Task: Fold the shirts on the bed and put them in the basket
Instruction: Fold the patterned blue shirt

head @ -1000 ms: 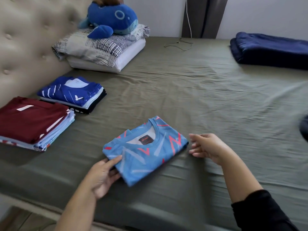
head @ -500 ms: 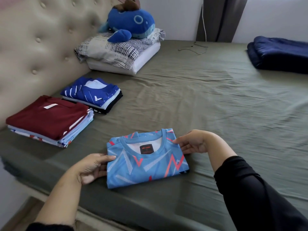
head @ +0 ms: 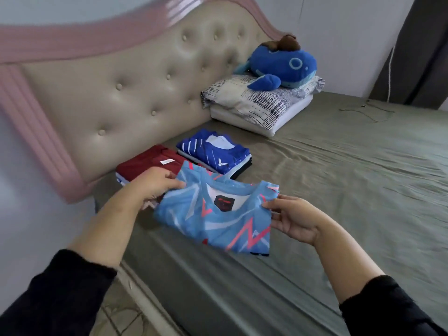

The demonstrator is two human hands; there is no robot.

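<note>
left fingers (head: pixel 175 183): curled, pinching left side of folded light-blue shirt (head: pixel 218 221) near collar end; thumb hidden, cannot tell.
right fingers (head: pixel 271 205): curled round right side of same shirt, near collar corner.
left hand (head: pixel 152 185): over maroon stack, gripping shirt edge.
right hand (head: pixel 295 220): palm up at shirt's right side.
light-blue shirt: folded rectangle, collar away from person, held between both hands; appears lifted off the sheet near the bed's front edge, far-left corner overlapping maroon stack.
long axis: roughly collar to hem, tilted, hem end toward bed's front edge.
key relation: shirt sits right between the fingers; maroon stack (head: pixel 145 163) just to the left and beyond, so left hand nearer the stack, right hand trailing.
blue stack (head: pixel 215 151): folded shirts, just beyond maroon stack along headboard edge, touching or nearly so.
basket: not in view.
step (judgement): carrying folded shirt toward a stack, likely maroon; basket step not yet done.
next move needs (judgement): shift leftward and away, keep level so fold holds, square edges on stack.
risk (judgement): fold slipping open at loose hem end.
bed (head: pixel 339 190): olive sheet, wrinkled.
headboard (head: pixel 126 93): tufted beige, pink trim.
pillows (head: pixel 261 103): at headboard edge farther along, plush whale (head: pixel 283 66) on top.
cable (head: pixel 368 110): far corner.
</note>
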